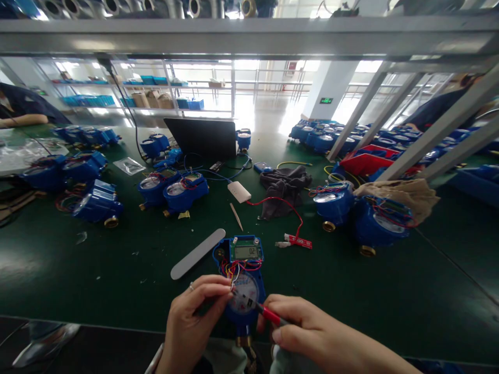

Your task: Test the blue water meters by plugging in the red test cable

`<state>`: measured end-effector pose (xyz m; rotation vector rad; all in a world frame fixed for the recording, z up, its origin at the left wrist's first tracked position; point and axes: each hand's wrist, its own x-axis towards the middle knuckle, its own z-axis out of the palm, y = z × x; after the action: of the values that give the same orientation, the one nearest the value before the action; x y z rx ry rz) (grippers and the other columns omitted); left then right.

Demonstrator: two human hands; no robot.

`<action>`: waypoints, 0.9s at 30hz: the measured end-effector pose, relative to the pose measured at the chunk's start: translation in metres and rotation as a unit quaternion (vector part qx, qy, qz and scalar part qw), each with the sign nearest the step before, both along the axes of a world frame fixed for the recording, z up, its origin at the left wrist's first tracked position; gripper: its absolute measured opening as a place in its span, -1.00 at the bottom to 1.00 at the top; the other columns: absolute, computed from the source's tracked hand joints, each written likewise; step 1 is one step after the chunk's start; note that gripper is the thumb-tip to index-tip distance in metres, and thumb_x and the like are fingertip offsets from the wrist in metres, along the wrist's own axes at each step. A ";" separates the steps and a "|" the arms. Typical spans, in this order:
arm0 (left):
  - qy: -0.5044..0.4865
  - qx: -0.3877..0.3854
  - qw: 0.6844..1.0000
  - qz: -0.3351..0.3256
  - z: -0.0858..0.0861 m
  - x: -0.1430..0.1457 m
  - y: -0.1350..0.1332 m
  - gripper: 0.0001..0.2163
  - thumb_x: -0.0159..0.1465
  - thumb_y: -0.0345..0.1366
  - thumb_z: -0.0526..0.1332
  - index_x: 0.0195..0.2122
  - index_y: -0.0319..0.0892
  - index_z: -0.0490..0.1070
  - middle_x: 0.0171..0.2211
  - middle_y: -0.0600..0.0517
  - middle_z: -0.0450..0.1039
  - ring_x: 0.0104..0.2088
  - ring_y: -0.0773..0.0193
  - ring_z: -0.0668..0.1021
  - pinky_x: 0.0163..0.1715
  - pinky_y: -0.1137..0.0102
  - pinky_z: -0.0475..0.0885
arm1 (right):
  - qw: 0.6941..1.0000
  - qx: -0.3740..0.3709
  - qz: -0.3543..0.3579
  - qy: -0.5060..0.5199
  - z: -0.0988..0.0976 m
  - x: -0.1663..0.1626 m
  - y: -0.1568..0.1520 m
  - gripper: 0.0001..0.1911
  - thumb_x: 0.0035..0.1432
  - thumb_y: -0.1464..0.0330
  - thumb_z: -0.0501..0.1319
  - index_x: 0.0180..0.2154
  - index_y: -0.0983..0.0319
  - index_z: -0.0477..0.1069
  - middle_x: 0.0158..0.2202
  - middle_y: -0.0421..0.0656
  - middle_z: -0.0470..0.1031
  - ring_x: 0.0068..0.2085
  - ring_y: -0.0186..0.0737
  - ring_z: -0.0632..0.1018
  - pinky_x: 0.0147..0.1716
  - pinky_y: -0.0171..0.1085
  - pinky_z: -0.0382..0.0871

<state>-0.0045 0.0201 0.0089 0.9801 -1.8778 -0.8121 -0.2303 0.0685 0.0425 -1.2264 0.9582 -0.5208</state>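
Observation:
A blue water meter (242, 283) lies on the green table (117, 270) right in front of me, its cover off, a small display board and coloured wires showing above the dial. My left hand (195, 319) is closed in a pinch on the wires at the meter's left side. My right hand (307, 332) is closed round a thin tool with a red handle (268, 313), whose tip rests on the dial near the wires.
A grey flat strip (197, 253) lies left of the meter, a red clip lead (298, 240) to its right. Several blue meters (173, 189) stand left, centre and right. A black laptop (200, 137), a dark cloth (283, 189) and a red tray (364, 163) sit farther back.

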 end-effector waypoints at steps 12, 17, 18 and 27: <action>0.004 0.006 1.000 -0.015 0.002 -0.002 -0.001 -0.84 0.16 -0.49 0.27 -0.36 -0.04 0.49 -0.32 0.15 0.58 -0.36 0.41 0.62 -0.36 0.60 0.54 | 1.000 -0.003 -0.011 -0.027 -0.015 0.004 -0.005 -0.91 0.05 0.40 0.09 -0.48 0.25 0.24 -0.48 -0.28 0.17 -0.45 -0.38 0.19 -0.47 -0.37 0.07; 0.012 0.043 0.999 -0.018 -0.006 0.005 0.002 -0.84 0.19 -0.49 0.23 -0.30 -0.04 0.45 -0.26 0.12 0.54 -0.31 0.39 0.62 -0.33 0.57 0.55 | 0.999 -0.036 -0.009 -0.001 -0.011 -0.006 0.001 -0.90 0.00 0.40 0.10 -0.53 0.25 0.24 -0.48 -0.26 0.23 -0.44 -0.36 0.26 -0.43 -0.37 0.15; 0.016 0.046 0.999 -0.008 -0.007 0.007 0.002 -0.85 0.20 -0.48 0.21 -0.31 -0.06 0.43 -0.25 0.11 0.53 -0.31 0.39 0.61 -0.32 0.55 0.56 | 0.998 -0.061 -0.013 0.027 -0.011 -0.011 0.002 -0.92 -0.01 0.40 0.10 -0.52 0.25 0.27 -0.43 -0.23 0.29 -0.40 -0.34 0.30 -0.40 -0.36 0.18; 0.019 -0.003 0.996 0.087 -0.001 0.006 -0.001 -0.90 0.23 -0.45 0.14 -0.39 -0.10 0.32 -0.24 0.05 0.34 -0.22 0.36 0.47 -0.24 0.54 0.43 | 0.867 -0.268 -0.025 0.419 -0.071 -0.060 -0.003 -0.89 0.03 0.41 0.24 -0.33 0.20 0.52 0.07 -0.05 0.39 0.13 0.05 0.31 0.18 0.14 -0.02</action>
<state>0.0010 0.0194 0.0080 1.1003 -1.7350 -0.7169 -0.2902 0.0657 -0.0285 -2.0128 1.6458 -0.2821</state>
